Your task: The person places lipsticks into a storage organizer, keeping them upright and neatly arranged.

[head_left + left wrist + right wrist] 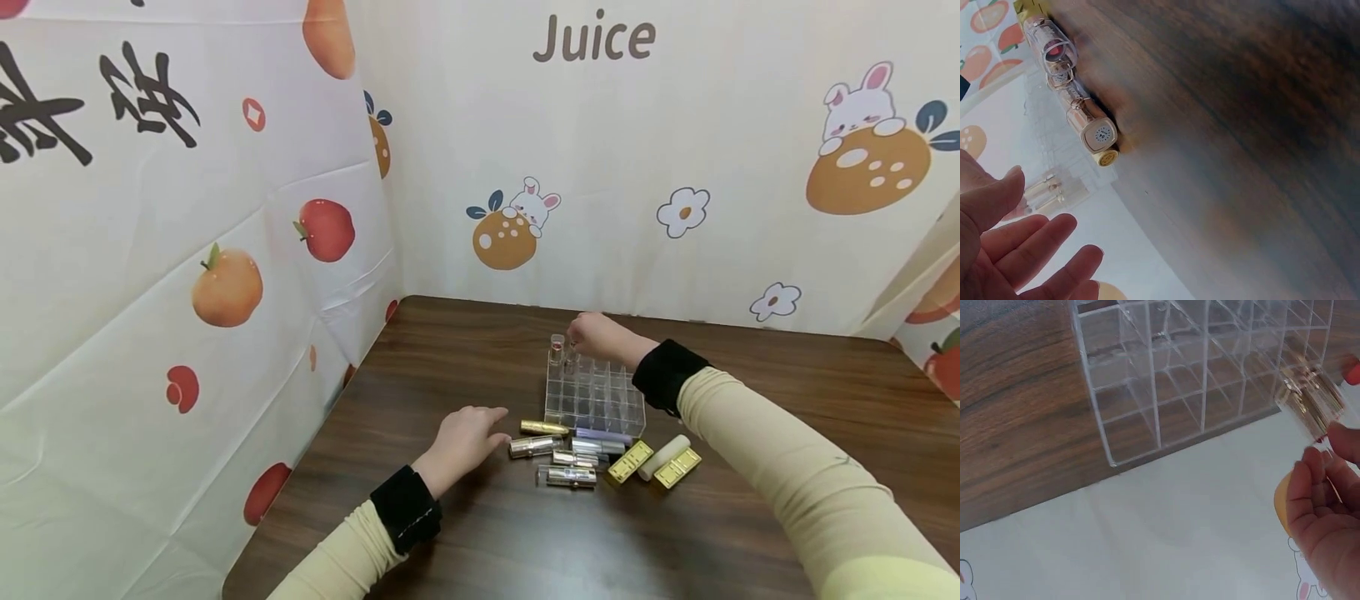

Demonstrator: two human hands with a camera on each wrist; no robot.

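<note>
A clear acrylic lipstick organizer (570, 408) stands on the table, divided into small square compartments. At its back row, my right hand (603, 337) pinches a shiny gold lipstick (1313, 403) by its clear cap end, with the base at a compartment. One clear-capped lipstick (557, 350) stands upright in the back left corner. My left hand (465, 437) is held with its fingers loosely extended and nothing in them, left of the loose lipsticks. Nearest to it are a metallic lipstick (531, 448) and a slim gold tube (542, 427), both lying down.
In front of the organizer lie several more lipsticks: a clear-capped one (570, 477), a purple tube (603, 436), a cream tube (665, 457) and two gold rectangular ones, including the rightmost gold case (677, 468). A printed cloth (600, 250) hangs behind the table.
</note>
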